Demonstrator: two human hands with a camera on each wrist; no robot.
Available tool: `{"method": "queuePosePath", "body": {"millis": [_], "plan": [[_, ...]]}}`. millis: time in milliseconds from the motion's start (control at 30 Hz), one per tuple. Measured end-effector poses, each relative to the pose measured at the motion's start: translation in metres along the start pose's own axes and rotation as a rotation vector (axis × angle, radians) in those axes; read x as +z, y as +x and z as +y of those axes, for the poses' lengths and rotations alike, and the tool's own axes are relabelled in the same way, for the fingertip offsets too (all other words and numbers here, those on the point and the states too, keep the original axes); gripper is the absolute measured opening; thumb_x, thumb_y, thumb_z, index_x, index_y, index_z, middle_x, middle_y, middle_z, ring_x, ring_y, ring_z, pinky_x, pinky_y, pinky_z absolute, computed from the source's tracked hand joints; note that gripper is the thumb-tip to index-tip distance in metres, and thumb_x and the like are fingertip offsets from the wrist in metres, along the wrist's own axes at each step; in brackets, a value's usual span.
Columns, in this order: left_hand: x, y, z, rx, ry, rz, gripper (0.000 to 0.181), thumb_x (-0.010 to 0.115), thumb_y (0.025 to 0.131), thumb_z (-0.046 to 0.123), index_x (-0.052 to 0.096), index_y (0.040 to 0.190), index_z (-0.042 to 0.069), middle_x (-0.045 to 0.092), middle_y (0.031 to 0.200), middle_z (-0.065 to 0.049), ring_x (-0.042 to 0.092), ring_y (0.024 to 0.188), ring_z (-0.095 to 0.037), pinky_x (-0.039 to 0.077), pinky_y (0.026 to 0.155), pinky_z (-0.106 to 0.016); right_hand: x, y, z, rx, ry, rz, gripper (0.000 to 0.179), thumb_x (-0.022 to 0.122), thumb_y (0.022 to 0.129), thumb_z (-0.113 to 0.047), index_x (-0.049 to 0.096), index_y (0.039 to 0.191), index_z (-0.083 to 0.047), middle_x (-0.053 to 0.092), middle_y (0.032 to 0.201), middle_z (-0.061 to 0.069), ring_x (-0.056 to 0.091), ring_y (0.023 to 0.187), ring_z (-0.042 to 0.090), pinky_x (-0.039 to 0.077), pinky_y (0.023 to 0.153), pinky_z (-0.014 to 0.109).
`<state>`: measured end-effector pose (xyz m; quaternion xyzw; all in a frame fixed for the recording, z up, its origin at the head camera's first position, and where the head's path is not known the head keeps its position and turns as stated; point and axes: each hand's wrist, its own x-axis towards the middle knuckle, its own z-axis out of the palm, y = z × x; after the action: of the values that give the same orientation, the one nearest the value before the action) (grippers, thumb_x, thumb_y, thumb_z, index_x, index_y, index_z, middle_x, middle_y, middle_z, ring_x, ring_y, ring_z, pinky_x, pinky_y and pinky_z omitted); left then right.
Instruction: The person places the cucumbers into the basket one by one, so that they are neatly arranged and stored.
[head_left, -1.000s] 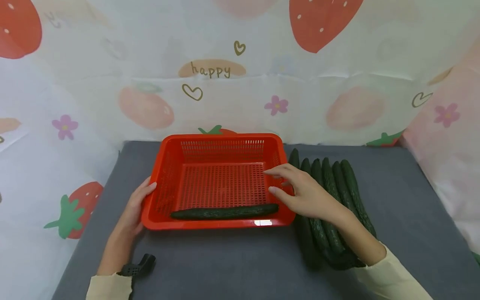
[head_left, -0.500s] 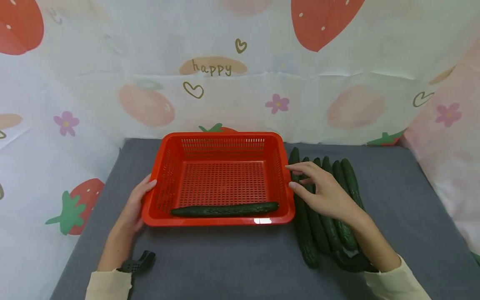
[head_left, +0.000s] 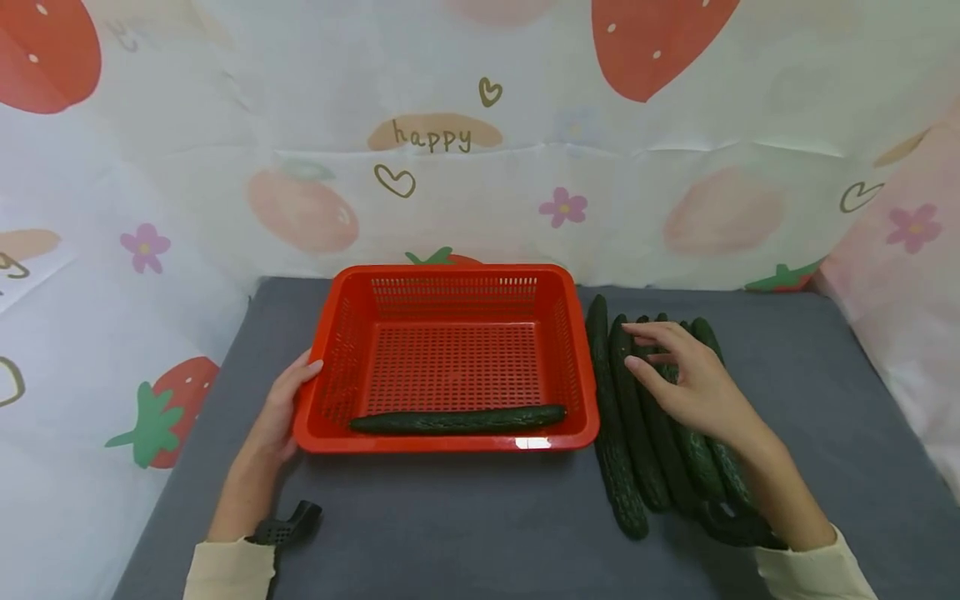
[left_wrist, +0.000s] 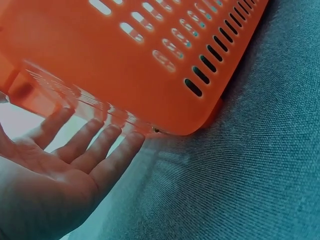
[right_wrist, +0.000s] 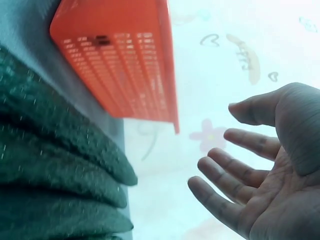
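A red plastic basket (head_left: pixel 455 443) with slotted walls has one dark green cucumber (head_left: pixel 457 420) lying along its near side. My left hand (head_left: pixel 279 417) holds the basket's left rim, thumb over the edge. In the left wrist view, the fingers (left_wrist: pixel 102 145) of that hand reach against the outside of the basket wall (left_wrist: pixel 100 65). My right hand (head_left: pixel 693 379) hovers over the row of cucumbers (head_left: pixel 618 450) to the right of the basket, thumb and fingers apart. Nothing lies between them in the right wrist view, where the cucumbers (right_wrist: pixel 55 175) show at lower left.
A grey cloth (head_left: pixel 450 525) covers the table. Behind it hangs a pale curtain (head_left: pixel 465 208) with strawberry and flower prints. A black band (head_left: pixel 288 525) sits on the left wrist, and another dark strap (head_left: pixel 738 527) at the right wrist overlaps the cucumbers' near ends.
My right hand has moved right, from above the basket's inside, past its right rim, to above the cucumbers. My left hand stays at the left rim, and the basket's cucumber has not moved.
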<state>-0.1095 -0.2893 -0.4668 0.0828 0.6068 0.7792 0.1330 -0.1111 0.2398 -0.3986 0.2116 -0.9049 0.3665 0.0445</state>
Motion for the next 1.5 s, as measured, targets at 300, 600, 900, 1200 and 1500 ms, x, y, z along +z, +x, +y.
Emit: {"method": "queuePosePath", "body": {"millis": [300, 600, 900, 1200, 1500], "plan": [[-0.002, -0.002, 0.0, 0.014, -0.036, -0.022, 0.046, 0.03, 0.116, 0.021, 0.033, 0.161, 0.012, 0.07, 0.128, 0.005, 0.073, 0.105, -0.007, 0.062, 0.092, -0.024, -0.008, -0.014, 0.017, 0.073, -0.033, 0.051, 0.047, 0.065, 0.106, -0.016, 0.055, 0.15, -0.007, 0.059, 0.143, 0.02, 0.06, 0.126, 0.038, 0.054, 0.099, 0.055], [-0.002, -0.004, 0.001, 0.006, -0.044, -0.009, 0.045, 0.033, 0.116, 0.022, 0.035, 0.16, 0.013, 0.07, 0.128, 0.005, 0.073, 0.106, -0.006, 0.062, 0.093, -0.025, -0.016, -0.03, 0.041, 0.18, -0.084, 0.05, 0.049, 0.063, 0.107, -0.019, 0.052, 0.151, 0.0, 0.053, 0.145, 0.029, 0.057, 0.126, 0.048, 0.051, 0.096, 0.066], [-0.001, -0.002, -0.001, 0.02, -0.062, -0.029, 0.044, 0.032, 0.116, 0.02, 0.037, 0.159, 0.012, 0.072, 0.127, 0.005, 0.075, 0.106, -0.007, 0.062, 0.093, -0.026, -0.02, -0.05, 0.071, 0.297, -0.127, 0.056, 0.052, 0.059, 0.109, -0.022, 0.048, 0.15, 0.008, 0.046, 0.145, 0.039, 0.054, 0.125, 0.058, 0.051, 0.097, 0.072], [-0.002, -0.003, -0.002, 0.043, -0.079, -0.051, 0.043, 0.029, 0.116, 0.018, 0.038, 0.158, 0.012, 0.072, 0.126, 0.005, 0.075, 0.105, -0.006, 0.062, 0.093, -0.025, -0.02, -0.06, 0.093, 0.355, -0.152, 0.014, 0.055, 0.057, 0.11, -0.025, 0.046, 0.15, 0.011, 0.047, 0.142, 0.043, 0.055, 0.123, 0.06, 0.054, 0.094, 0.07], [-0.002, -0.001, -0.002, 0.05, -0.085, -0.057, 0.044, 0.029, 0.116, 0.017, 0.037, 0.158, 0.01, 0.072, 0.127, 0.004, 0.075, 0.107, -0.007, 0.062, 0.094, -0.026, -0.02, -0.059, 0.107, 0.45, -0.196, -0.05, 0.06, 0.054, 0.111, -0.032, 0.046, 0.147, 0.015, 0.057, 0.134, 0.044, 0.063, 0.114, 0.06, 0.055, 0.083, 0.066]]}}
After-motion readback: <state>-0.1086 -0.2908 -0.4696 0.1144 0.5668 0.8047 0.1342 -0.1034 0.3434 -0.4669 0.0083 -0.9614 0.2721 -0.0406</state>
